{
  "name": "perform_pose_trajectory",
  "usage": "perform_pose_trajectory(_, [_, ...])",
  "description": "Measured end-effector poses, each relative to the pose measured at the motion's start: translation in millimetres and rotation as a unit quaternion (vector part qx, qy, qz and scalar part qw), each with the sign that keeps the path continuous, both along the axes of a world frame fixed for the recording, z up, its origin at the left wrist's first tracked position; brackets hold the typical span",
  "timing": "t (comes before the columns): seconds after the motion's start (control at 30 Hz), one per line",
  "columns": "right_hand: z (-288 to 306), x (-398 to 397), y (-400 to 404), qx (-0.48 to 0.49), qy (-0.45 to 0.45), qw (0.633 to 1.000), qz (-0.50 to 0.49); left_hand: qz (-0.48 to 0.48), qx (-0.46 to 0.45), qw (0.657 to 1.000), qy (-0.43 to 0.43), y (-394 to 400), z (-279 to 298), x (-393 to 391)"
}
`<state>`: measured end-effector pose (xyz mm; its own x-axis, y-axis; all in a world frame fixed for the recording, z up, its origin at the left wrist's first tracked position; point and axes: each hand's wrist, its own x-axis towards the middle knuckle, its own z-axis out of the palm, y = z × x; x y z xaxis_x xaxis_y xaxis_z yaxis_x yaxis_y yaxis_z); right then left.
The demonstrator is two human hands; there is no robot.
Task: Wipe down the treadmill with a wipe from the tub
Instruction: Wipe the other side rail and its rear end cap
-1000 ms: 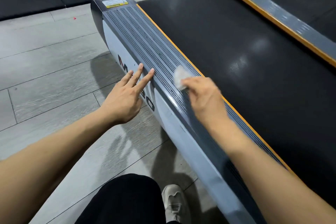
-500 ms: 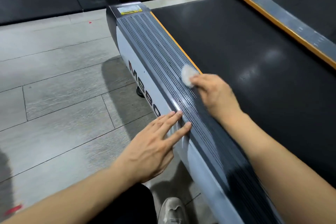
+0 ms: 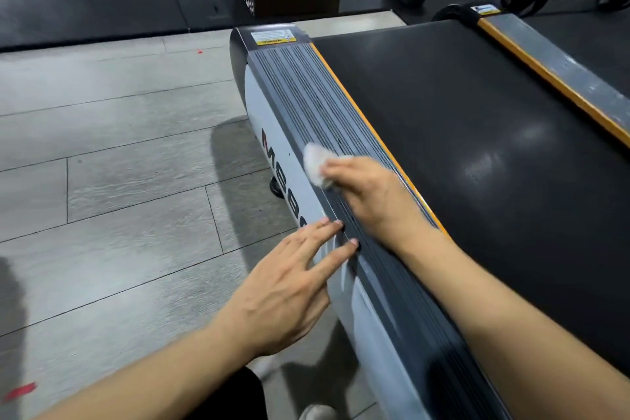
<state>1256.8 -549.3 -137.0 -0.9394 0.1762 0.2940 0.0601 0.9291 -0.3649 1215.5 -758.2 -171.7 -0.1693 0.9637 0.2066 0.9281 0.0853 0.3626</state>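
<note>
Your left hand (image 3: 283, 293) lies flat with its fingers straight and slightly spread, the tips touching the outer edge of the ribbed side rail (image 3: 306, 92) of the treadmill (image 3: 477, 153). Let it steady you only; keep it off the strip you mean to clean. Just beyond it, your right hand (image 3: 371, 194) pinches a crumpled white wipe (image 3: 315, 160) under curled fingers, pressed onto the rail near its outer edge. I'd run long strokes along the grooves, not across, so the wipe reaches into them, and work toward the far end by the warning label (image 3: 271, 36). The tub is nowhere in view, so what it holds cannot be told.
</note>
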Motion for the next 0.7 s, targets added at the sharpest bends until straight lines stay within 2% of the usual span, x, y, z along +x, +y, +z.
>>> perform_pose_trajectory(0.07, [-1, 2, 2, 0.005, -0.015, 0.998, 0.059, 0.014, -0.004, 1.0, 0.001, 2, -2, -8])
perform_pose_trajectory(0.1, [2, -4, 18, 0.015, 0.001, 0.999, 0.029, 0.013, -0.009, 1.0, 0.006, 2, -3, -11])
perform_pose_trajectory(0.13, [3, -9, 36, 0.02, 0.023, 0.999, -0.042, 0.013, -0.013, 1.0, 0.011, 3, -3, -14])
perform_pose_trajectory(0.2, [7, -17, 56, 0.008, 0.012, 0.989, -0.147, 0.03, -0.012, 0.999, 0.017, 6, -2, -22])
perform_pose_trajectory(0.23, [7, -22, 50, -0.005, 0.001, 0.993, -0.12, 0.044, -0.011, 0.999, 0.013, 9, -1, -27])
perform_pose_trajectory(0.33, [4, -24, 18, -0.02, -0.056, 0.995, 0.079, 0.079, -0.01, 0.997, 0.002, 15, 3, -43])
perform_pose_trajectory(0.37, [4, -25, 23, -0.015, -0.064, 0.993, 0.1, 0.082, -0.011, 0.997, 0.005, 16, 4, -47])
perform_pose_trajectory(0.4, [7, -32, 38, -0.009, -0.057, 0.996, 0.075, 0.085, -0.013, 0.996, 0.008, 17, 5, -50])
perform_pose_trajectory(0.5, [12, -53, 81, -0.011, -0.032, 0.99, -0.136, 0.092, -0.012, 0.996, 0.017, 23, 7, -55])
perform_pose_trajectory(0.53, [12, -60, 78, -0.011, -0.029, 0.99, -0.135, 0.097, -0.009, 0.995, 0.019, 26, 8, -59])
perform_pose_trajectory(0.63, [4, -66, 35, -0.031, -0.053, 0.994, 0.093, 0.106, 0.0, 0.994, 0.022, 36, 9, -70])
perform_pose_trajectory(0.67, [3, -63, 31, -0.029, -0.071, 0.986, 0.147, 0.106, 0.004, 0.994, 0.024, 38, 9, -73])
perform_pose_trajectory(0.7, [5, -66, 39, -0.016, -0.075, 0.985, 0.155, 0.103, 0.007, 0.994, 0.026, 39, 10, -74])
